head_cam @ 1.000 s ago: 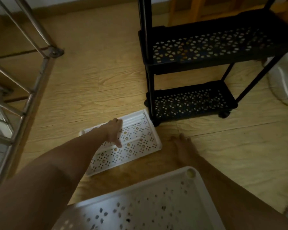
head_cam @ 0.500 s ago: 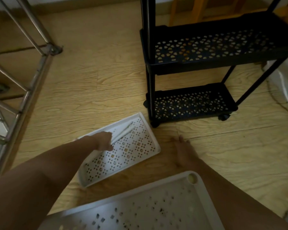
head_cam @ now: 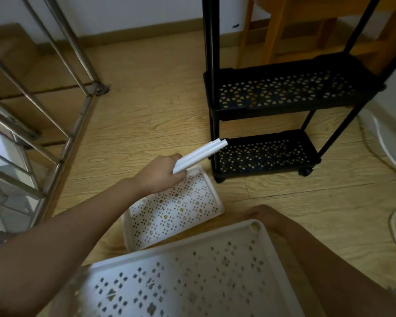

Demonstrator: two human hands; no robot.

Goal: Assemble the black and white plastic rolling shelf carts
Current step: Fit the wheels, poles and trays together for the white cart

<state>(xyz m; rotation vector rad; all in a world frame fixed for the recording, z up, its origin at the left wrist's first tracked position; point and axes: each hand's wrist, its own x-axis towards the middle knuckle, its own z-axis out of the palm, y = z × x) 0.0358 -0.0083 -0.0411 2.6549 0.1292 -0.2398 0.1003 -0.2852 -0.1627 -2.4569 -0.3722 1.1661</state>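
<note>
The left hand [head_cam: 160,175], fingers clamped round a bundle of white plastic tubes [head_cam: 201,154], has lifted them off the small white perforated tray [head_cam: 174,211] on the floor [head_cam: 146,110], probably for fitting as posts.

The floor [head_cam: 146,106] under me is pale wood-grain planking. A white wall [head_cam: 135,12] closes the far end, edged by a brown skirting board [head_cam: 146,30]. On my left stands a frame of shiny steel tubes [head_cam: 77,133] (glass panes lower down, I think). Orange-brown wooden furniture legs [head_cam: 277,26] rise at the far right, and a white cable [head_cam: 391,221] loops along the right edge. The light is dim.
</note>
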